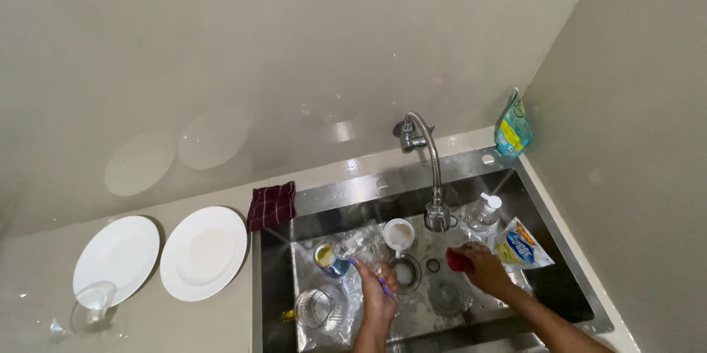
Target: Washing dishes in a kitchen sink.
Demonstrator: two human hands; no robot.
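Over the steel sink (346, 194), my left hand (375, 287) grips a clear drinking glass (361, 246), tilted above the basin. My right hand (482, 268) is closed on a red sponge (458, 259) just right of the drain (406, 270). A white cup (398, 234) stands between the glass and the curved tap (427, 154). A small blue tin (328, 257) with yellow inside lies left of the glass. Another clear glass (317, 309) rests at the basin's front left.
Two white plates (202, 250) (116, 257) lie on the counter at left, with a stemmed clear glass (92, 301) on the far one. A dark red cloth (271, 205) sits by the sink's corner. A pump bottle (482, 213) and soap pouches (519, 246) (513, 128) are at right.
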